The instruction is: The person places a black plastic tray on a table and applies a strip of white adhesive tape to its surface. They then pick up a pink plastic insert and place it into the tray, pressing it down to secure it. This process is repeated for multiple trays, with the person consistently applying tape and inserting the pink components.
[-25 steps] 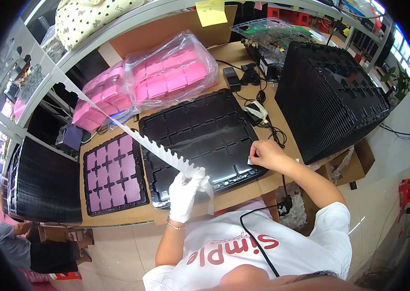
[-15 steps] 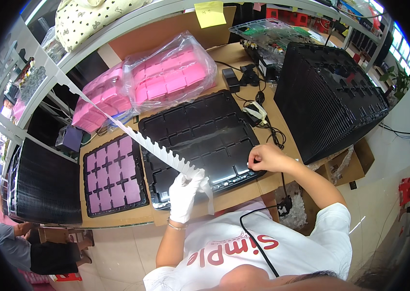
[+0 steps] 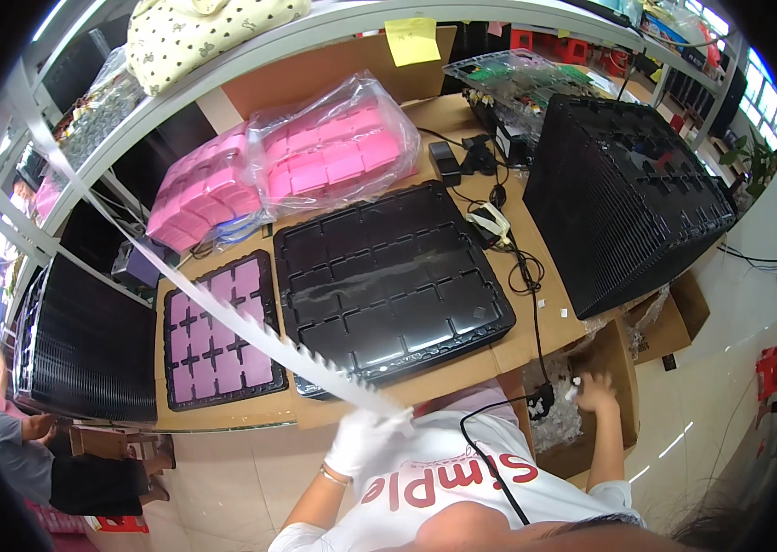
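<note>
My left hand (image 3: 361,443), in a white glove, is closed on the lower end of a long white strip (image 3: 255,331) with a notched edge. The strip slants up to the far left, across the small tray with purple pads (image 3: 216,324) and the shelf frame. My bare right hand (image 3: 596,394) is over a cardboard box (image 3: 626,391) at the table's right front, fingers spread. Beside its fingertips is a small white scrap (image 3: 573,388); whether they touch cannot be told. White scraps (image 3: 556,429) lie in the box. A large black tray (image 3: 388,317) rests before me.
A tall stack of black trays (image 3: 623,202) stands at right, another (image 3: 85,340) at left. Pink foam pads (image 3: 333,152), partly bagged, lie at the back. Black cables (image 3: 525,274) run beside the large tray. A person (image 3: 16,451) is at far left.
My right hand has moved from the large tray's front right corner to the box and spread its fingers. My left hand has drawn the strip nearer my body.
</note>
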Available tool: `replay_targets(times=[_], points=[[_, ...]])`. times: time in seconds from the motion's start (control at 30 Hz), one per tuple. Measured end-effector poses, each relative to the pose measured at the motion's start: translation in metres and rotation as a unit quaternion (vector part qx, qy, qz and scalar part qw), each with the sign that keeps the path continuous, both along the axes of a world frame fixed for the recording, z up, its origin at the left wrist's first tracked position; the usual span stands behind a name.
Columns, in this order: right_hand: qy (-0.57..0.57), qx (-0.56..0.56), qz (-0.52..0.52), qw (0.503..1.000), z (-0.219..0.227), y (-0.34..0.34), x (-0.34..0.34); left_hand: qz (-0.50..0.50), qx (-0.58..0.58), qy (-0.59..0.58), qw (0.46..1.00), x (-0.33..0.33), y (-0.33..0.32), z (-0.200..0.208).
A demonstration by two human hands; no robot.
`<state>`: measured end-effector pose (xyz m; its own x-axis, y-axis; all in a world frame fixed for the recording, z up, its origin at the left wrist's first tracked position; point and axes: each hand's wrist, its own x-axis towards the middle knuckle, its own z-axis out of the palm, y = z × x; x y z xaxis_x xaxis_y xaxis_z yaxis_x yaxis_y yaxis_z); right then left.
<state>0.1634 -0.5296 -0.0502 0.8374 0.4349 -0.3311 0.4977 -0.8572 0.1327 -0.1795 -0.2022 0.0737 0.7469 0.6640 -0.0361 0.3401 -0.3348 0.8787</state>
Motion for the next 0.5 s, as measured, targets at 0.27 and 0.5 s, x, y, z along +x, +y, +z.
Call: replay_targets(times=[0.27, 0.5], points=[[0.071, 0.523, 0.164, 0.833, 0.175, 0.170, -0.053, -0.049, 0.128, 0.363, 0.922, -0.049, 0.011, -0.131], [-0.040, 0.611, 0.485, 0.624, 0.163, 0.501, 0.022, 0.028, -0.069, 0.182, 0.981, -0.024, 0.006, -0.167]])
